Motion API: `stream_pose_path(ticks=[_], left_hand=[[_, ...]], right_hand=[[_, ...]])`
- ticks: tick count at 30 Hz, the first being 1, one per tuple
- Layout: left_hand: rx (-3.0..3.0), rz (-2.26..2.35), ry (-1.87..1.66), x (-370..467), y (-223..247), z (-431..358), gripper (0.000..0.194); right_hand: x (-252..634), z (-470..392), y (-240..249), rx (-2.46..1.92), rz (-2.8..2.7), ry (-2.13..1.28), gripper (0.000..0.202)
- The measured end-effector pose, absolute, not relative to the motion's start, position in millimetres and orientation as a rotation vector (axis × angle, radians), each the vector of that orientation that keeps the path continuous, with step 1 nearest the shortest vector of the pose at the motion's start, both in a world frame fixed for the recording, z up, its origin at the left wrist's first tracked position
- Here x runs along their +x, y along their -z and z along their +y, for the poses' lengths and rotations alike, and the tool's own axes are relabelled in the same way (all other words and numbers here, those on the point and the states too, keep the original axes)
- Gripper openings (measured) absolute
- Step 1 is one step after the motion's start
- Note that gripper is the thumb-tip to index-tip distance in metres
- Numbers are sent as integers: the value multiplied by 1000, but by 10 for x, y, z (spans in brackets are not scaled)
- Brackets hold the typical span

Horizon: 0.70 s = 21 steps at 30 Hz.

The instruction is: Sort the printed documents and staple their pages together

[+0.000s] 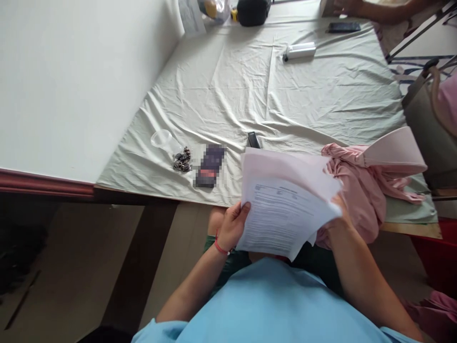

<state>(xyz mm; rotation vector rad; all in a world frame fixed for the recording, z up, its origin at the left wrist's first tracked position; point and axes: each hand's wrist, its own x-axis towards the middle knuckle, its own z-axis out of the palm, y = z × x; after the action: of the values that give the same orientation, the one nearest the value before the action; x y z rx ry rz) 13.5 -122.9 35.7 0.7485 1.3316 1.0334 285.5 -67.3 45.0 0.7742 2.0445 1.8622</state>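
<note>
Several printed sheets of paper [274, 219] are held over my lap and the table's near edge. My left hand [233, 224], with a red band at the wrist, grips their left edge, thumb on top. At the right edge, my right hand [336, 212] holds the sheets, its fingers mostly hidden and slightly blurred. The upper sheet curls up on the right. A small black object [253, 140] lies just beyond the papers. Beside my right hand is a pink cloth bag [360, 195] with a wide strap, slumped over the table edge.
On the cloth-covered table [221, 95] lie a blurred-out phone [210, 166], a bunch of keys [182, 160] and a clear plastic cup [161, 139]. Farther back are a white cylinder [300, 50], a black case [253, 12] and a dark phone [344, 27], near another person's arm [385, 12].
</note>
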Motion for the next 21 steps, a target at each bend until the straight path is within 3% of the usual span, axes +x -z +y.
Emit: stream_pose_path(ticks=[4, 6, 8, 14, 21], left_hand=[[308, 1257, -1193, 86, -314, -1112, 46], [215, 1232, -1198, 71, -316, -1066, 40], [197, 1230, -1169, 75, -314, -1051, 36], [219, 1223, -1190, 128, -234, -1162, 42], [288, 1228, -1122, 69, -238, -1285, 43]], right_hand=[[2809, -706, -461, -587, 455, -2080, 24], [2834, -751, -463, -1166, -413, -1832, 42], [2864, -802, -469, -1415, -851, -1673, 57], [2896, -927, -514, -1614, -1157, -1548, 40], [2921, -1107, -478, -1552, -942, -1717, 43]])
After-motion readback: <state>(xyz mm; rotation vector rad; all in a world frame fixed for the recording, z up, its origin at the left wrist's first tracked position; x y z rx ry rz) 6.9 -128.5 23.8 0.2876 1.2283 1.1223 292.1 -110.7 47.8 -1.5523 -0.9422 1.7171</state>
